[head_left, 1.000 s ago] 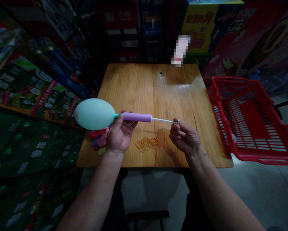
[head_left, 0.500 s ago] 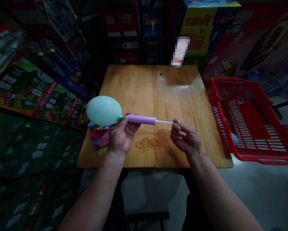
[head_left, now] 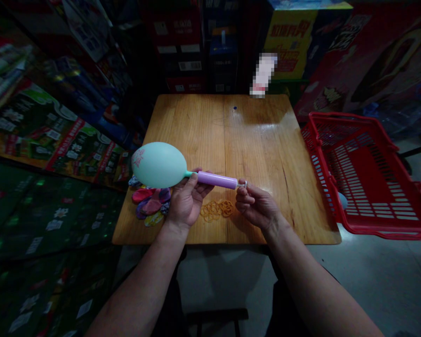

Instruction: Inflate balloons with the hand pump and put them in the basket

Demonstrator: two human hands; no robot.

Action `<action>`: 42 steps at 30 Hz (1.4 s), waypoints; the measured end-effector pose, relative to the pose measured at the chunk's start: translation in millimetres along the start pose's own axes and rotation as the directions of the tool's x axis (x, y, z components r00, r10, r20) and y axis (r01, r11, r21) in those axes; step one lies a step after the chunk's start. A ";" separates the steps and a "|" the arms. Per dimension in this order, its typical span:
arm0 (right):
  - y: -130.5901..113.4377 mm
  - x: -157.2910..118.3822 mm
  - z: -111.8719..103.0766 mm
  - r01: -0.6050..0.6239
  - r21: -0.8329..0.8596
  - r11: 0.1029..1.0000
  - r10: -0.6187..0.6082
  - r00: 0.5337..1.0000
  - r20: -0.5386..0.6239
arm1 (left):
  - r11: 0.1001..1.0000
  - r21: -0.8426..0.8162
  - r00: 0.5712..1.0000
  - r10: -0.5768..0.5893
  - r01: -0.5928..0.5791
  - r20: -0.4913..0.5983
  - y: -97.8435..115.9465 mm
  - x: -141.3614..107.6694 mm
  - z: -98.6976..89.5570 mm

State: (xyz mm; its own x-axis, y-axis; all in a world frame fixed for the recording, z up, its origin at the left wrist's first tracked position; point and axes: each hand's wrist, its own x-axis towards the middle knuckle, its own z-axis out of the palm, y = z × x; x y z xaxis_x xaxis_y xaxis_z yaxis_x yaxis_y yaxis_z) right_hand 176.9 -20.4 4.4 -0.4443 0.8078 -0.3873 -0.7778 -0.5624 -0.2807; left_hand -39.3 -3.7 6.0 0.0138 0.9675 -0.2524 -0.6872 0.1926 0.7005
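A purple balloon pump (head_left: pixel 217 180) is held level above the table between my hands. On its left end sits a partly inflated mint-green balloon (head_left: pixel 159 164) with pink print at its far left. My left hand (head_left: pixel 189 199) is closed around the pump's nozzle end, with the thumb at the balloon's neck. The fingers of my right hand (head_left: pixel 255 203) pinch the white pump handle, which is pushed in close to the barrel. Beneath lie a heap of tan rubber bands (head_left: pixel 217 210) and, to the left, several uninflated balloons (head_left: pixel 150 203) in mixed colours.
The wooden table (head_left: pixel 203 121) carries a small dark blue spot near its back. A red plastic basket (head_left: pixel 343 224) stands at the right, a light blue round thing showing through its side. Stacked green cartons (head_left: pixel 55 210) line the left; boxes (head_left: pixel 178 47) stand behind.
My right hand has moved left, pushing the white plunger into the purple barrel. My left hand, the pump and the balloon have shifted slightly right. The balloon looks somewhat larger, and its pink print now shows.
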 end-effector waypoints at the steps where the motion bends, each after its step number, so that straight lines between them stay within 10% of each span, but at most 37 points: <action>1: -5.0 -1.7 0.6 0.008 -0.006 1.000 -0.008 1.000 -0.001 | 1.000 0.001 1.000 0.020 -0.020 -0.006 4.4 1.5 -1.6; 6: -16.9 -5.7 -1.3 0.088 0.032 0.996 -0.089 0.996 0.024 | 0.990 0.003 0.989 0.140 -0.140 -0.041 19.7 4.7 -8.7; 16: 8.7 6.0 2.1 0.078 -0.144 0.987 -0.079 0.997 -0.004 | 1.000 0.002 1.000 -0.006 0.006 0.002 -1.3 -5.1 2.0; 27: 20.2 3.7 7.3 0.181 -0.780 0.598 -0.361 0.930 -0.061 | 0.998 0.063 1.000 0.010 -0.012 0.030 -4.4 -15.8 4.8; 42: 36.8 -5.0 4.9 0.190 -0.811 0.554 -0.417 0.906 -0.072 | 0.987 0.091 0.991 0.134 -0.135 0.025 6.5 -29.4 -0.8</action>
State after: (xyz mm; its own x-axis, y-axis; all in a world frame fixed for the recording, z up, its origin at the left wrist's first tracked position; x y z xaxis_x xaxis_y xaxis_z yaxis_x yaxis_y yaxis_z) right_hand 148.3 -44.2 0.4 -0.0460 0.9537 -0.2972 -0.1549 -0.3007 -0.9410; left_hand -44.7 -31.0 17.4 -0.0599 0.9884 -0.1397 -0.6137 0.0739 0.7861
